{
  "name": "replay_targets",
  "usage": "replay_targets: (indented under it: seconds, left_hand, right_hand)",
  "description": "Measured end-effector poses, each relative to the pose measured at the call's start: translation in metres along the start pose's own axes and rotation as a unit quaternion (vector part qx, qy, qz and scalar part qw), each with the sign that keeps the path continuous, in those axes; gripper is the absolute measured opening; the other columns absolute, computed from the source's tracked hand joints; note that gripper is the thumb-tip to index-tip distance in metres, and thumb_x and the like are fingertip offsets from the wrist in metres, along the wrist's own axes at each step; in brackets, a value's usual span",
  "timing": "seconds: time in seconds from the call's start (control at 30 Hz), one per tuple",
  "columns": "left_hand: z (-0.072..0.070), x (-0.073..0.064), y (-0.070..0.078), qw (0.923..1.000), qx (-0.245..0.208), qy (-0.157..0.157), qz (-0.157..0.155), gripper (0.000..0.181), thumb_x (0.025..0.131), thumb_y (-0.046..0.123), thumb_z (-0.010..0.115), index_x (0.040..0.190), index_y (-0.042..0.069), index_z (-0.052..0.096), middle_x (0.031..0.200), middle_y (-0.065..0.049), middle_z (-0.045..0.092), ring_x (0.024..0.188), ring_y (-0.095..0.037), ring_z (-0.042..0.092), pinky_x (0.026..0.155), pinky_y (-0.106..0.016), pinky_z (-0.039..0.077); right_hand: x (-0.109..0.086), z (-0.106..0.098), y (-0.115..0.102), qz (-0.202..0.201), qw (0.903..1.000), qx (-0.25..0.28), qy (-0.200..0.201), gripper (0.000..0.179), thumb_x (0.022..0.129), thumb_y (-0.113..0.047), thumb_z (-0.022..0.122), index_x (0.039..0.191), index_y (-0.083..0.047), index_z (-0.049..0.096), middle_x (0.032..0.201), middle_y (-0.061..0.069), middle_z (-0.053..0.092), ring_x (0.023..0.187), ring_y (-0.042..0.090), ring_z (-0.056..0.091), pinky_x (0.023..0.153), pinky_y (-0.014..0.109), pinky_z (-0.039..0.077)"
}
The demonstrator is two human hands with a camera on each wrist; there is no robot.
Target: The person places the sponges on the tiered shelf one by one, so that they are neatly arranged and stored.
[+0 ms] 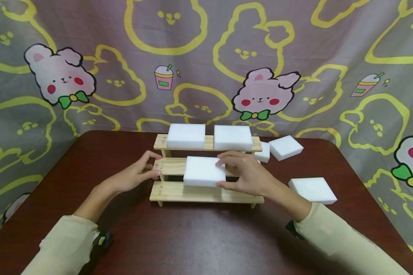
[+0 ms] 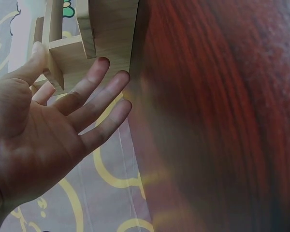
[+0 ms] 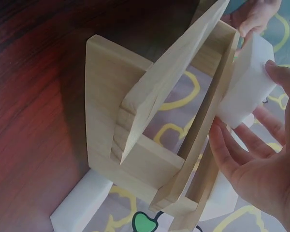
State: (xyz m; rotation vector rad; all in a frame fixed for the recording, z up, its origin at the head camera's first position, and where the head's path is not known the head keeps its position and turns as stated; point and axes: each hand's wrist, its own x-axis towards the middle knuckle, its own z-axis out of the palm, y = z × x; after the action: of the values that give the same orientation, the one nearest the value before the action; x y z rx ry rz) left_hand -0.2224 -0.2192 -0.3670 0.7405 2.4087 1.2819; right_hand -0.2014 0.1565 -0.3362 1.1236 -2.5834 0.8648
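A three-tier wooden stand (image 1: 206, 194) stands on the table. My right hand (image 1: 249, 173) grips a white foam block (image 1: 204, 170) by its right end, thumb at the front and fingers on top and behind. The block is at the middle tier; whether it rests there I cannot tell. My left hand (image 1: 132, 176) pinches the left end of the middle tier between thumb and index finger. In the left wrist view the left hand's other fingers (image 2: 104, 128) reach loosely beside the stand's side panel. Two more foam blocks (image 1: 186, 135) (image 1: 233, 137) lie side by side on the top tier.
To the right of the stand, foam blocks lie on the dark wooden table (image 1: 192, 244): one farther back (image 1: 286, 147), one nearer (image 1: 313, 190), and one partly hidden behind the stand (image 1: 263, 152). A patterned curtain (image 1: 206, 68) hangs behind the table.
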Motion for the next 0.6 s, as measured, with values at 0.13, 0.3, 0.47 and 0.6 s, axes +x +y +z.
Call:
replay_targets:
  seconds: [0.13, 0.3, 0.47, 0.6]
  left_hand:
    - [0.0, 0.0, -0.001, 1.0, -0.002, 0.001, 0.003, 0.047, 0.109, 0.016, 0.055, 0.143, 0.001, 0.027, 0.121, -0.026, 0.064, 0.111, -0.037, 0.066, 0.096, -0.056, 0.048]
    - [0.0, 0.0, -0.002, 1.0, 0.0, 0.002, 0.005, 0.047, 0.109, 0.016, 0.055, 0.144, 0.001, 0.027, 0.12, -0.026, 0.064, 0.111, -0.037, 0.066, 0.096, -0.056, 0.048]
    - [0.0, 0.0, -0.001, 1.0, 0.002, 0.003, 0.005, 0.047, 0.109, 0.016, 0.055, 0.144, 0.001, 0.027, 0.119, -0.025, 0.065, 0.111, -0.037, 0.066, 0.096, -0.057, 0.048]
    - [0.0, 0.0, -0.001, 1.0, 0.004, 0.004, 0.003, 0.047, 0.109, 0.016, 0.056, 0.144, 0.001, 0.027, 0.119, -0.026, 0.065, 0.11, -0.037, 0.066, 0.096, -0.056, 0.048]
  right_hand:
    - [0.003, 0.004, -0.001, 0.0, 1.0, 0.006, -0.002, 0.042, 0.079, -0.026, 0.093, 0.113, -0.009, 0.075, 0.13, 0.011, 0.069, 0.119, 0.026, 0.064, 0.096, 0.046, 0.053]
    - [0.008, 0.008, -0.002, -0.006, 0.9999, 0.011, 0.001, 0.043, 0.079, -0.026, 0.093, 0.113, -0.008, 0.075, 0.129, 0.011, 0.069, 0.118, 0.025, 0.065, 0.096, 0.044, 0.053]
    - [0.013, 0.013, -0.004, -0.011, 0.9999, 0.012, 0.002, 0.043, 0.079, -0.027, 0.093, 0.113, -0.008, 0.074, 0.129, 0.011, 0.069, 0.117, 0.024, 0.065, 0.096, 0.043, 0.052]
    - [0.017, 0.017, -0.005, -0.015, 0.9998, 0.008, 0.005, 0.043, 0.079, -0.027, 0.093, 0.113, -0.008, 0.074, 0.129, 0.009, 0.069, 0.117, 0.023, 0.065, 0.097, 0.042, 0.052]
